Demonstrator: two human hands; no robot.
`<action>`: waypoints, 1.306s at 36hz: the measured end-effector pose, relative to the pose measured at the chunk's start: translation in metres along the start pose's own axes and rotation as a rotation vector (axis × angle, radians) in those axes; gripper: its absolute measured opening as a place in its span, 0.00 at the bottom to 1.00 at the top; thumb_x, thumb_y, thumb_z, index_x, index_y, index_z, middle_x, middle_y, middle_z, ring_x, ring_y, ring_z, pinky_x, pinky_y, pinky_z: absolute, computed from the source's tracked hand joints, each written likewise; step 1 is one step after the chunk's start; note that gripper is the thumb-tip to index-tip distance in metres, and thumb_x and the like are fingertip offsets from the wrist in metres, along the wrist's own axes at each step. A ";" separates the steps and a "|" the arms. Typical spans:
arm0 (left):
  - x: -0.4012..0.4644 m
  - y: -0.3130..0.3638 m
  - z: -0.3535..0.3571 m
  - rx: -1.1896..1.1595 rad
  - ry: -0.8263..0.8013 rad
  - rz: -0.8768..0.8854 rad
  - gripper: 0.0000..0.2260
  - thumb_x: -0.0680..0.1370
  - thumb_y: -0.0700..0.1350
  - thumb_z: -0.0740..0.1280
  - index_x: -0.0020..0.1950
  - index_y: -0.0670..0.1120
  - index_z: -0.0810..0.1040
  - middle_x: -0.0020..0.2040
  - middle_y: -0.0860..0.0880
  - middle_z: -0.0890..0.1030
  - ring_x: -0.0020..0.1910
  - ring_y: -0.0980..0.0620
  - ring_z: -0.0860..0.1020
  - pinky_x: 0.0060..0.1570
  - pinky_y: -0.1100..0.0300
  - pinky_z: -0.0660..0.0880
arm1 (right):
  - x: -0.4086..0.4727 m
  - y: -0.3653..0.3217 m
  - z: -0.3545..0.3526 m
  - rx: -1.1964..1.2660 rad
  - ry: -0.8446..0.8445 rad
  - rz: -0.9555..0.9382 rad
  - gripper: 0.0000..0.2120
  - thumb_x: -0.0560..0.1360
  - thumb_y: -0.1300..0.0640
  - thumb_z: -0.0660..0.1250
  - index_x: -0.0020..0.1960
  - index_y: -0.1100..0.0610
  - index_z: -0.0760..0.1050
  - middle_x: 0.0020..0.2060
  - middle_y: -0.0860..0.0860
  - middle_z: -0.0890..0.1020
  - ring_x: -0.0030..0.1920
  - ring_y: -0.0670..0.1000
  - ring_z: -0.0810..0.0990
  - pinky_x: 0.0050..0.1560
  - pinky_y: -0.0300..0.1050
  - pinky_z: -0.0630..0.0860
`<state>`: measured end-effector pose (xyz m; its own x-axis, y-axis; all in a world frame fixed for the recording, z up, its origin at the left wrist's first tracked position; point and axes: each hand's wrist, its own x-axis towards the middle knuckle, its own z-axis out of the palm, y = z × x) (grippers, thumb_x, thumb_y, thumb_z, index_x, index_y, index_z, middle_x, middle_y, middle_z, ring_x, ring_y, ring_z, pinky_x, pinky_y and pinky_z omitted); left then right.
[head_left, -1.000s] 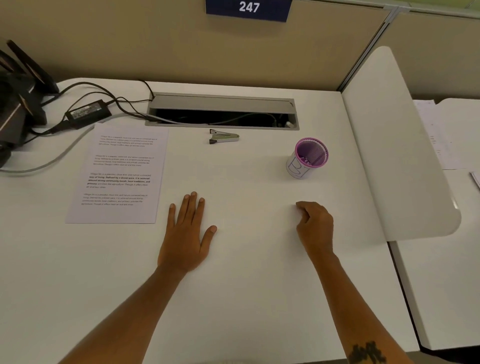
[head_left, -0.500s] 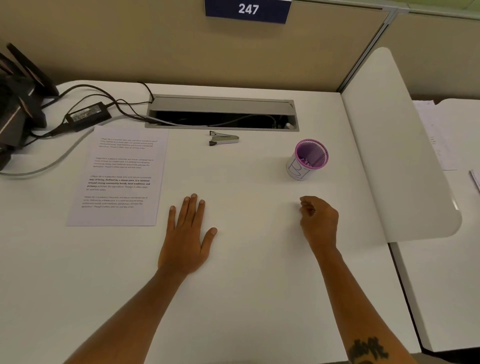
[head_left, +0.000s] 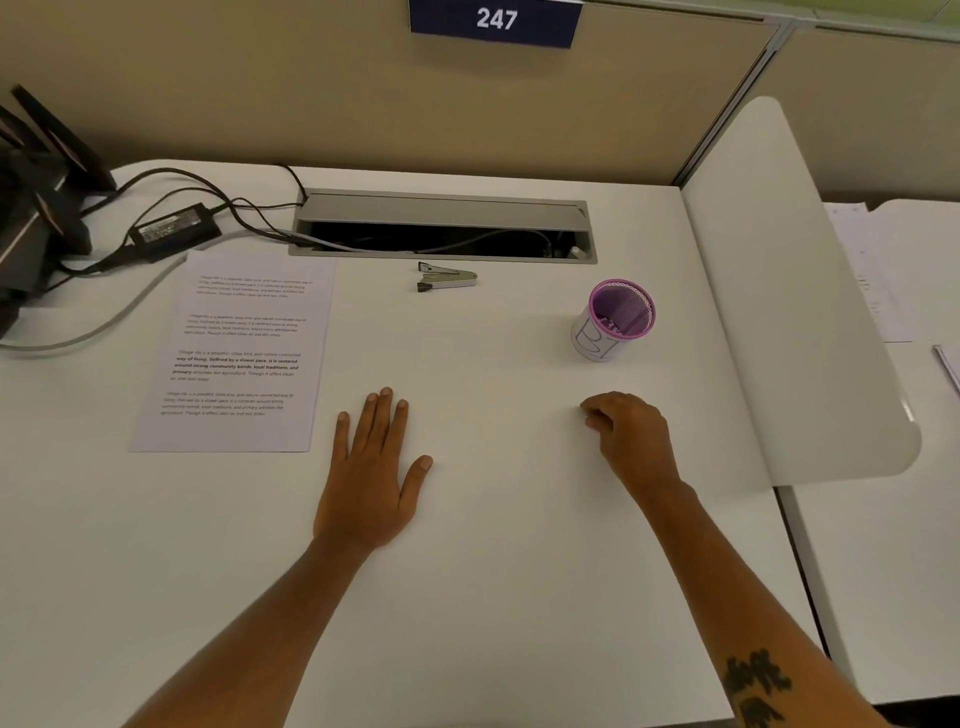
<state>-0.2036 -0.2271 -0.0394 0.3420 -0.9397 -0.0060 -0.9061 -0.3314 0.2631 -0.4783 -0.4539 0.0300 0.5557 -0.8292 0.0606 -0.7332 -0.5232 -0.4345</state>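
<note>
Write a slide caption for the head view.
At a desk: left hand flat beside a printed sheet, right hand curled near a purple cup, stapler beyond.

White desk (head_left: 493, 613), beige partition wall (head_left: 249, 88), blue 247 sign (head_left: 496, 21), white curved side divider (head_left: 795, 312)

Matt desk (head_left: 493, 545), paper sheet (head_left: 244, 353), shiny metal stapler (head_left: 448, 278) & mesh cup (head_left: 614, 319).
</note>
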 end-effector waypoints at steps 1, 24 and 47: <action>0.000 0.000 0.000 0.001 -0.001 0.000 0.35 0.88 0.63 0.49 0.89 0.45 0.50 0.91 0.45 0.48 0.90 0.48 0.45 0.87 0.38 0.48 | 0.001 0.000 0.000 -0.006 -0.002 -0.014 0.09 0.75 0.71 0.73 0.53 0.62 0.86 0.47 0.55 0.89 0.47 0.57 0.86 0.51 0.50 0.82; 0.000 0.001 -0.002 -0.005 -0.003 0.005 0.35 0.88 0.63 0.48 0.89 0.45 0.50 0.91 0.45 0.47 0.90 0.48 0.44 0.87 0.37 0.49 | 0.006 -0.011 0.009 -0.044 0.012 0.059 0.05 0.75 0.71 0.71 0.45 0.62 0.83 0.40 0.55 0.86 0.41 0.57 0.83 0.44 0.54 0.82; -0.001 0.004 -0.007 -0.024 -0.003 -0.006 0.34 0.88 0.62 0.51 0.89 0.45 0.52 0.90 0.45 0.49 0.90 0.48 0.46 0.87 0.38 0.48 | 0.011 -0.007 0.014 0.347 0.202 0.494 0.11 0.73 0.74 0.67 0.47 0.60 0.80 0.42 0.51 0.83 0.43 0.51 0.80 0.49 0.45 0.79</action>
<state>-0.2060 -0.2273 -0.0315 0.3463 -0.9381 -0.0104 -0.8979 -0.3347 0.2858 -0.4619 -0.4566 0.0209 0.0749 -0.9949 -0.0679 -0.6955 -0.0033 -0.7185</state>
